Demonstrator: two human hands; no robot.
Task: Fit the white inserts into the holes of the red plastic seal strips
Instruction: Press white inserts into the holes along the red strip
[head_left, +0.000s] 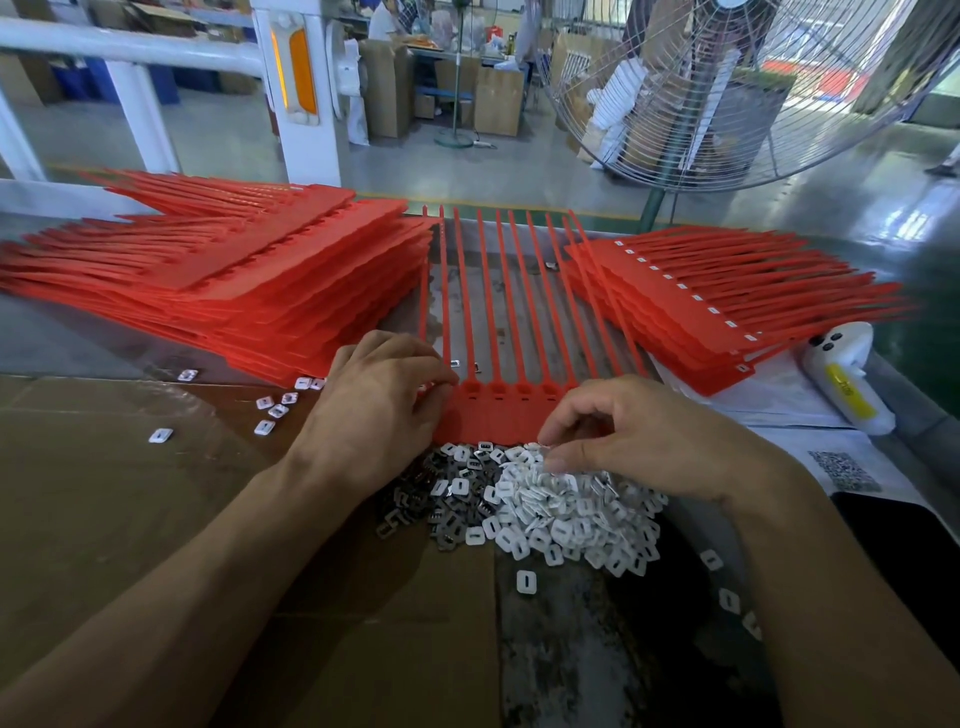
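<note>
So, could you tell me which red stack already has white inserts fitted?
The right-hand stack: a row of white inserts shows along its top sheet. The left stack shows none.

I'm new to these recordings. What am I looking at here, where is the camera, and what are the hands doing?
There is no machine: a person works bare-handed, filmed by a camera on their head looking down. On the table, a red strip set lies between stacks of red strips, left and right. The left hand pinches the set's near-left end. The right hand picks at the pile of white inserts, with grey metal clips beside. What it holds is unclear.
</note>
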